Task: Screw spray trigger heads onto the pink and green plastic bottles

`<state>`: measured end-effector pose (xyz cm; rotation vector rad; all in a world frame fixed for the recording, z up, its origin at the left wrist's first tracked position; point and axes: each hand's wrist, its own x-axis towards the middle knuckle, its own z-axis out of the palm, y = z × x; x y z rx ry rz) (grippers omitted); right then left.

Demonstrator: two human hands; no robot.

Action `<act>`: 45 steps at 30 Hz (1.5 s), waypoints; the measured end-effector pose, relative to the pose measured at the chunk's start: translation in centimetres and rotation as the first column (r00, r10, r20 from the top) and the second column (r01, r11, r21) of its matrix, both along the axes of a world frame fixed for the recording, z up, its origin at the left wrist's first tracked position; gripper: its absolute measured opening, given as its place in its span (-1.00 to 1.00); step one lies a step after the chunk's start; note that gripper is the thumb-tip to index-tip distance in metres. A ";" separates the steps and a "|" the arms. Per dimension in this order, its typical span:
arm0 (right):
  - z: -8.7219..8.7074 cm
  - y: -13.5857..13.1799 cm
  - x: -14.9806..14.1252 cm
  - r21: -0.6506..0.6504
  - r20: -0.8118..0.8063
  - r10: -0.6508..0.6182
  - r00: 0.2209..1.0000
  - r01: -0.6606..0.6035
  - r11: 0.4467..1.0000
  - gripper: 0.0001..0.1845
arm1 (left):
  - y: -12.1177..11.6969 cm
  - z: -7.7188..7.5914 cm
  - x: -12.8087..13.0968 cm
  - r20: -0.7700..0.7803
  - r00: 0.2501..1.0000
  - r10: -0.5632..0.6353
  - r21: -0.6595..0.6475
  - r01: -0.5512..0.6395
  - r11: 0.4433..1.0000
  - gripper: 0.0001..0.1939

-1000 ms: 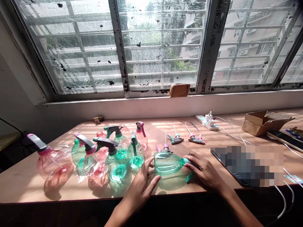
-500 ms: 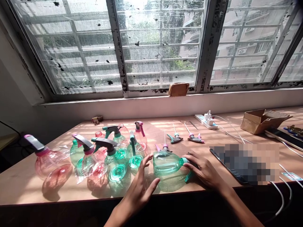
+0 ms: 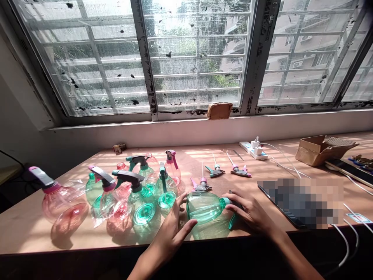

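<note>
A clear green spray bottle (image 3: 204, 208) lies tilted on its side between my hands, its base to the left and its neck to the right. My right hand (image 3: 247, 208) is closed round the spray head at the neck, and the green trigger (image 3: 232, 221) shows below the fingers. At the base end, my left hand (image 3: 176, 221) curves round the bottle, fingers at its far side and thumb at its near side. Just behind the bottle lies a loose pink-and-grey spray head (image 3: 201, 184) with its tube upward.
Several green and pink spray bottles (image 3: 142, 208) stand at left. Two more loose spray heads, one green (image 3: 215, 171) and one pink (image 3: 241, 171), lie farther back. A power strip (image 3: 253, 151), a cardboard box (image 3: 319, 151), cables and a dark, partly blurred device (image 3: 279, 206) are at right.
The bottle has shifted slightly left and its base has come against my left hand. The left fingers have closed in round the base. My right hand stays at the spray head.
</note>
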<state>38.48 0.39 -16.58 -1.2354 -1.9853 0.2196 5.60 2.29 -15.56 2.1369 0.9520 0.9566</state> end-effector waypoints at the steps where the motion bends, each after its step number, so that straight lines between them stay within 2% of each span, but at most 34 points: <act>1: 0.0 0.0 0.0 -0.003 -0.006 0.006 1.000 -0.006 1.000 -0.71 | -0.1 0.3 0.0 0.006 1.000 -0.021 0.025 0.021 0.999 -0.28; 6: -0.3 0.2 0.1 0.012 -0.031 0.021 0.999 -0.020 1.000 -0.70 | -0.6 1.1 -0.2 0.027 0.995 -0.100 0.059 0.098 0.993 -0.25; 11: -0.7 0.0 0.2 -0.015 -0.036 0.026 0.999 -0.027 1.000 -0.65 | -0.4 0.8 0.2 0.111 0.985 -0.131 -0.101 0.143 0.985 -0.12; 15: -0.4 -0.3 -0.1 -0.060 -0.142 0.007 0.990 -0.016 0.998 -0.58 | 0.2 0.2 0.3 0.239 0.968 -0.072 -0.257 0.135 0.957 -0.14; 18: -0.1 -0.3 -0.3 -0.058 -0.176 -0.006 0.984 -0.004 0.998 -0.61 | 0.9 -0.2 -0.1 0.319 0.947 -0.034 -0.290 0.131 0.948 -0.23; 21: -0.3 -0.2 -0.1 -0.014 -0.118 0.017 0.993 -0.019 1.000 -0.55 | 1.5 -0.5 -0.6 0.319 0.947 0.016 -0.268 0.074 0.961 -0.31; 24: -0.7 -0.3 0.1 0.064 -0.081 0.055 0.995 -0.049 0.997 -0.33 | 1.8 -0.9 -1.0 0.293 0.952 0.088 -0.271 -0.005 0.963 -0.26; 26: -1.0 -0.3 0.2 0.094 -0.079 0.071 0.994 -0.063 0.994 -0.30 | 1.7 -0.9 -1.1 0.271 0.956 0.111 -0.298 -0.026 0.954 -0.22; 30: -1.1 -0.1 0.2 0.180 -0.080 0.110 0.991 -0.094 0.979 -0.34 | 1.2 -0.1 -0.7 0.209 0.971 0.112 -0.356 -0.031 0.934 -0.20; 36: -0.4 0.2 0.0 0.309 0.061 0.111 0.992 -0.125 0.943 -0.52 | 0.9 1.3 0.0 0.184 0.980 0.073 -0.335 -0.007 0.942 -0.09; 42: 0.0 -0.5 -0.5 0.187 0.044 0.116 0.992 -0.122 0.975 -0.76 | 1.1 1.9 0.0 0.254 0.966 0.035 -0.389 0.069 0.919 -0.04; 45: -0.2 -0.7 -0.5 0.149 0.035 0.126 0.991 -0.130 0.980 -0.80 | 1.1 2.1 -0.2 0.289 0.957 0.016 -0.419 0.111 0.901 -0.01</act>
